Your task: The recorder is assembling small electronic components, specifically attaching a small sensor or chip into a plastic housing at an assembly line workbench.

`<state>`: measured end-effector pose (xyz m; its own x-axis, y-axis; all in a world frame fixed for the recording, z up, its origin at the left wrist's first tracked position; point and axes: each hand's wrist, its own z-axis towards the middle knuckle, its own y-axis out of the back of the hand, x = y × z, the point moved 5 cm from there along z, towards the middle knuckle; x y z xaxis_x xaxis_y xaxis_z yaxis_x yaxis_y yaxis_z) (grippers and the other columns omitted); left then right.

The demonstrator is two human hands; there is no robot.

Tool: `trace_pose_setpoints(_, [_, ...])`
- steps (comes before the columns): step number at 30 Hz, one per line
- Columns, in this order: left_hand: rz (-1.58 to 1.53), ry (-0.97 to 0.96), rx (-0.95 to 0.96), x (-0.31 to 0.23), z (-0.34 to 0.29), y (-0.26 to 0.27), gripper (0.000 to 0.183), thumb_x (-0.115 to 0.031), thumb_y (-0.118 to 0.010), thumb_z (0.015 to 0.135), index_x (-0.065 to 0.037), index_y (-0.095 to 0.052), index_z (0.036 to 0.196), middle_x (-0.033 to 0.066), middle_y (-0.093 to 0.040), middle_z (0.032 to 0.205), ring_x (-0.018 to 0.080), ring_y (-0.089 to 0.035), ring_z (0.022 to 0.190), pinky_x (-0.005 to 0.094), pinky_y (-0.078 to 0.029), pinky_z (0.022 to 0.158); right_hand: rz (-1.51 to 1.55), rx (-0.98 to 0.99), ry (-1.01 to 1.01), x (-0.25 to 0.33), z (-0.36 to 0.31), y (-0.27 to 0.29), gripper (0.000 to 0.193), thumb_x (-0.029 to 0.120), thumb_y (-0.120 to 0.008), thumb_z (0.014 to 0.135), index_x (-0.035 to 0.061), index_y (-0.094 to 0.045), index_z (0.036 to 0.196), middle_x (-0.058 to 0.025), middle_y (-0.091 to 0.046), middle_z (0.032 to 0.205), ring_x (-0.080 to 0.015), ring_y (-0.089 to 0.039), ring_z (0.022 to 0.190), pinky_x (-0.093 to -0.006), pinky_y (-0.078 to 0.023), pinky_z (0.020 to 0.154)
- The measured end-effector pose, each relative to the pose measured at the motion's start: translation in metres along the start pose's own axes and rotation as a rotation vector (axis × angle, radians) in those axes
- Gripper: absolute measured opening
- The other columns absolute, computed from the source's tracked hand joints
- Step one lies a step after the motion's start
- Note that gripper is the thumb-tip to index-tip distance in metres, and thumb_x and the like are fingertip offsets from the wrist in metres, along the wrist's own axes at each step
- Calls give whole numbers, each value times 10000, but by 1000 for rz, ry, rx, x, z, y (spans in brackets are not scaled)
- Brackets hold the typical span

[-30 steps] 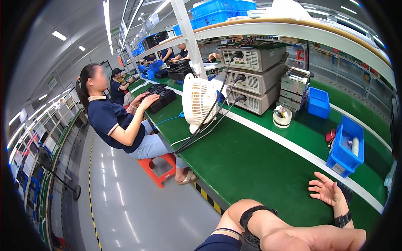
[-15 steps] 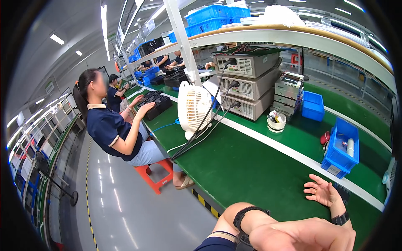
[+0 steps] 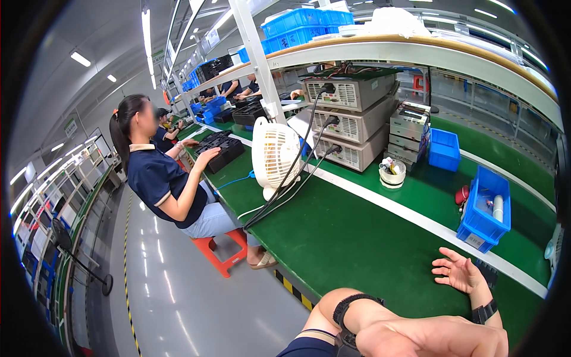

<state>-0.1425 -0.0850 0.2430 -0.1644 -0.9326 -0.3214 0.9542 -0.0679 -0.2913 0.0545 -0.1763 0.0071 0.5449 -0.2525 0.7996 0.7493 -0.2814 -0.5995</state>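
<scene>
My right hand [image 3: 459, 271] is held over the green bench top at the lower right. Its fingers are apart and loosely curved, with nothing in them, and a black band circles the wrist. Close beside it on the bench lies a small dark object [image 3: 488, 272], partly hidden by the hand. My left hand [image 3: 437, 337] looms large at the lower edge, very near the camera, its arm bent and a black strap around it. The left fingers are mostly cut off by the picture edge, so their hold is not visible.
Along the green bench [image 3: 357, 238] stand a white fan [image 3: 276, 156] with black cables, stacked grey instruments [image 3: 351, 122], a white cup of small items [image 3: 392, 173] and a blue bin [image 3: 485, 208]. A seated co-worker [image 3: 163, 178] handles a black tray [image 3: 223, 152] at the left.
The co-worker has shifted slightly to the right, with the near hand lower against the black tray. My own hands stay almost where they were.
</scene>
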Motion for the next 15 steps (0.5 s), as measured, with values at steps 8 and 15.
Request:
trace_pose_setpoints(8, [71,102,-206,-19,2,2,525,-434,-433,841,52,-570,695,117,-565,603,197,-519,548,265,-405,511,-14,-6,-2,2,-4,-3,818,474,-649,749,42,-288,1342,-195,-456,1221,-307,-484,1114,-449,-429,913])
trace_pose_setpoints(15, [251,-183,412,-40,5,-2,313,-277,-574,795,-96,-478,559,8,-423,544,175,-438,430,269,-303,393,-12,-5,2,6,-9,-2,789,452,-633,772,40,-281,1346,-197,-448,1231,-304,-474,1128,-442,-417,930])
